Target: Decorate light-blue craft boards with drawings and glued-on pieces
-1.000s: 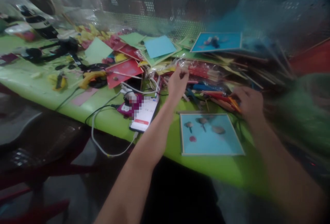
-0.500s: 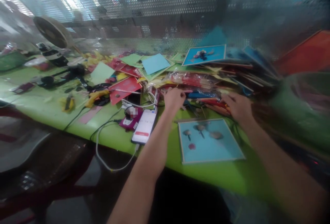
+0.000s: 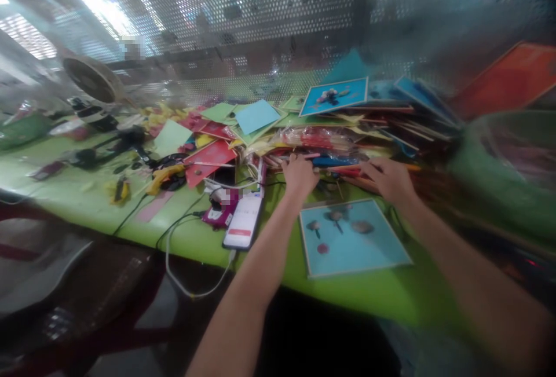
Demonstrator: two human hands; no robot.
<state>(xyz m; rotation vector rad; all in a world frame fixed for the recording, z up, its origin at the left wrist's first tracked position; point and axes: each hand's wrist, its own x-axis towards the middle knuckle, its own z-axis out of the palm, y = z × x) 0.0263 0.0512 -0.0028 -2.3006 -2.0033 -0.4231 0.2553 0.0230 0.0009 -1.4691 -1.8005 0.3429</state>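
My left hand (image 3: 300, 178) rests in a row of pens and tools behind the blue board, its fingers bent around a thin pinkish stick (image 3: 310, 156). To its right, my right hand (image 3: 388, 180) reaches into the same row, at the orange and red pencils (image 3: 353, 169); its fingertips are blurred, and whether they grip one is unclear. Between the hands lies a blue pen-like item (image 3: 333, 161). Nearer the table's front edge, a light blue board (image 3: 347, 255) with stones and a red disc on it lies flat.
A phone (image 3: 244, 219) with a white cable lies left of my left forearm, beside a purple device (image 3: 217, 216). Coloured cards and boards (image 3: 334, 99) are piled behind. A yellow glue gun (image 3: 164, 177), a fan (image 3: 89, 79) and a green basket (image 3: 490, 174) stand or lie around.
My left hand has shifted slightly right and down along the pens. My right hand has moved a little left, and the orange and red pencils lie differently beside it. The view has tilted slightly.
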